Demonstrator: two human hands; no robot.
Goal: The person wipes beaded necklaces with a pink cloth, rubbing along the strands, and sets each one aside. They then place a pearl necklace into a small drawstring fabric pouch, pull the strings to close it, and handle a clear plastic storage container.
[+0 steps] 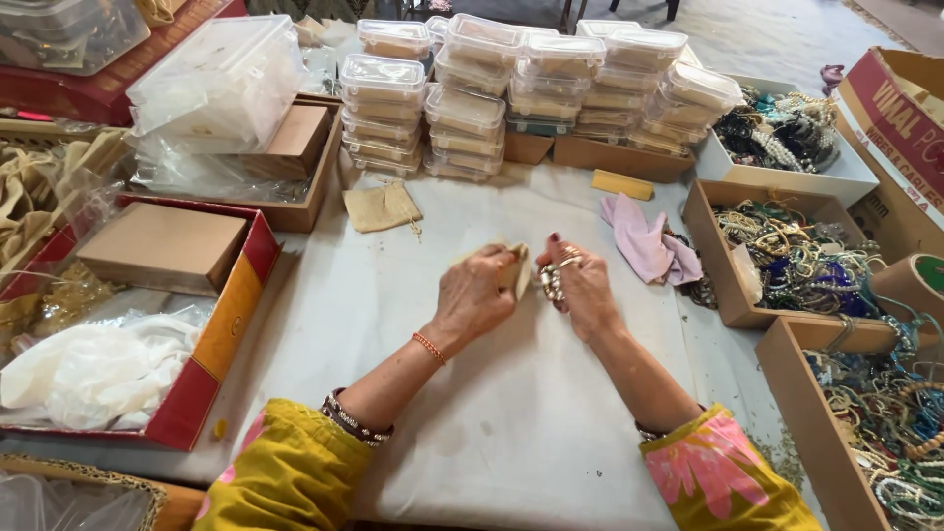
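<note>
My left hand [477, 292] grips a small beige cloth pouch [515, 265] over the middle of the white-covered table [511, 423]. Right beside it, my right hand [580, 287] holds a bunch of pale beaded jewellery [551, 283] against the pouch's mouth. Both hands almost touch. A second beige pouch [383, 207] lies flat on the cloth beyond my left hand. A pink cloth [644, 243] lies crumpled just right of my right hand.
Stacks of clear lidded plastic boxes [521, 88] stand at the back. Cardboard trays of mixed beaded jewellery [796, 258] line the right side. On the left a red box [211, 339] holds a brown carton and white plastic bags.
</note>
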